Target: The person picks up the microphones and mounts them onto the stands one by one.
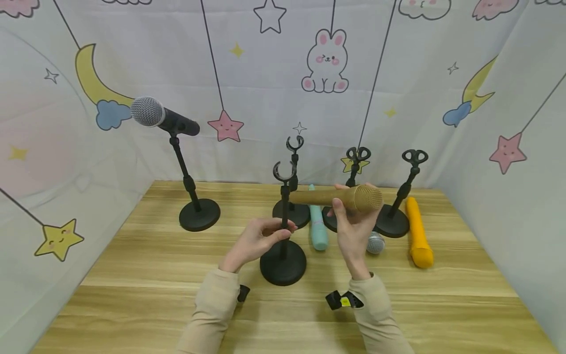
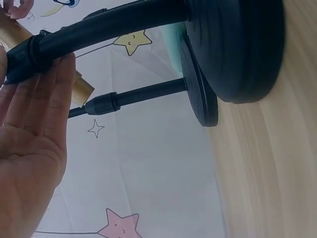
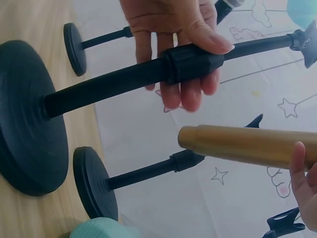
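Observation:
My left hand (image 1: 261,237) holds the pole of a black microphone stand (image 1: 283,265), thumb on one side and fingers on the other. The right wrist view shows this hold at the collar of the stand (image 3: 193,63). The stand's round base is on the table, and its C-shaped clip (image 1: 284,172) at the top has nothing in it. In my right hand (image 1: 355,236) is a gold microphone (image 1: 323,197), gripped near its mesh head and lying nearly level. Its handle end points left, just right of the pole and below the clip, apart from my left hand in the right wrist view.
At the left, another stand (image 1: 199,215) bears a black microphone (image 1: 181,123) with a silver head. Behind are several stands with bare clips, including one at right (image 1: 392,221). A teal microphone (image 1: 318,228), an orange microphone (image 1: 417,236) and a silver microphone head (image 1: 375,243) are on the table.

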A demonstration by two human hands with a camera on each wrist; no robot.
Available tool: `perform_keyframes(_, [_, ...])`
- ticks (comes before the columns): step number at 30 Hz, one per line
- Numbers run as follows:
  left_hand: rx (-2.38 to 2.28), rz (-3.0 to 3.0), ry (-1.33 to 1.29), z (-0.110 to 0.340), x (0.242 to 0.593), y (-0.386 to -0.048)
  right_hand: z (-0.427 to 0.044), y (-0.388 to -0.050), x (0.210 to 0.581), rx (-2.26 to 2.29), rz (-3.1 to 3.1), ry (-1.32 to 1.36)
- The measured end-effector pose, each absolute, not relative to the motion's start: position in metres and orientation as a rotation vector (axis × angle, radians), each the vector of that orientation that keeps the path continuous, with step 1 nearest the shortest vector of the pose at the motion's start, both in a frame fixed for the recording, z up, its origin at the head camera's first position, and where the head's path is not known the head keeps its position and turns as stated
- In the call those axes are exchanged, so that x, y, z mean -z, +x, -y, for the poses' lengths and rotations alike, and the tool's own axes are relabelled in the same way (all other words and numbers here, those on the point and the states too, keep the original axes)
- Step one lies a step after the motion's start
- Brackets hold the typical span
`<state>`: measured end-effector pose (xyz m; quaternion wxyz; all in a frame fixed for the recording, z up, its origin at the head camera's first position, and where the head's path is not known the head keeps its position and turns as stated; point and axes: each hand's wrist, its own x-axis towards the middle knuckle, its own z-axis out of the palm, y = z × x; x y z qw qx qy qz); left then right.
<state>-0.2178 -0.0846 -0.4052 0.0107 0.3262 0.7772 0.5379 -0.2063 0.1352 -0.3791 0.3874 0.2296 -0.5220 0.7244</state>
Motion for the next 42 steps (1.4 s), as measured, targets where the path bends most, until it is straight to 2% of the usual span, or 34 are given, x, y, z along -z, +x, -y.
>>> perform_keyframes(12, [-1.662, -2.426, 0.985, 0.085, 0.405, -0.216, -0.133, -0.205, 0.371, -1.871, 1.368, 0.570])
perform_keyframes(20, [-1.664, -2.422, 0.982, 0.085, 0.405, -0.215, -0.125, -0.215, 0.341, -1.744, 1.343, 0.548])
perform_keyframes(32, [-1.675, -2.406, 0.965, 0.085, 0.402, -0.215, -0.091, -0.228, 0.289, -1.365, 1.374, 0.713])
perform_keyframes(42, [-1.677, -2.416, 1.044, 0.083, 0.405, -0.217, -0.064, -0.231, 0.281, -1.278, 1.403, 0.905])
